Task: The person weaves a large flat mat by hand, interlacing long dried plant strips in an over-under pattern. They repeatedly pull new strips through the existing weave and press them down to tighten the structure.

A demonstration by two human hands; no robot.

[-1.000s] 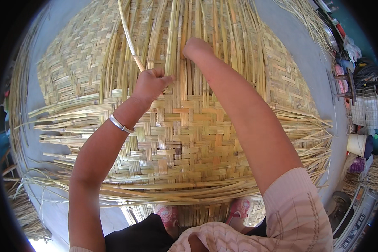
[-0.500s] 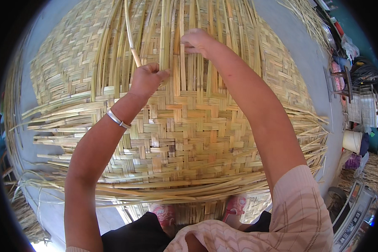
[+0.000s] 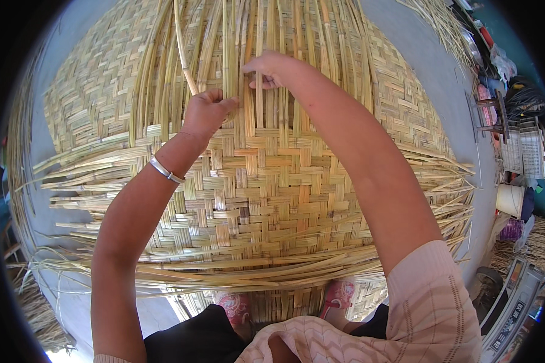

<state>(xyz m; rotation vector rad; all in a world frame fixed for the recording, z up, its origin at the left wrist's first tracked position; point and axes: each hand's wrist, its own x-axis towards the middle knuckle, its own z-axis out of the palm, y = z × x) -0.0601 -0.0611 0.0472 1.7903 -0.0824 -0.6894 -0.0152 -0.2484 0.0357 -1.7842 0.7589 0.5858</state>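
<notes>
A large woven mat of flattened yellow-green reed strips (image 3: 266,181) spreads before me, its far side a fan of loose upright strips. My left hand (image 3: 209,110) is closed at the left of the middle, and a thicker pale reed strip (image 3: 184,57) runs up from its fist. A silver bangle (image 3: 166,170) circles that wrist. To its right, my right hand (image 3: 265,70) curls its fingers round another upright reed strip (image 3: 260,109), which passes between thumb and forefinger. The fingertips reach toward the strips on the left. Exactly how many strips each hand holds is hidden.
Loose strip ends (image 3: 72,184) stick out at both sides of the mat. A bundle of long strips (image 3: 254,275) crosses near my feet in pink shoes (image 3: 233,305). At right stand a wooden stool (image 3: 493,112), a pale bucket (image 3: 510,199) and a vehicle's front (image 3: 508,314).
My right hand has shifted left and slightly nearer along the upright strips. The left hand has moved a little to the left, with the pale strip leaning along with it.
</notes>
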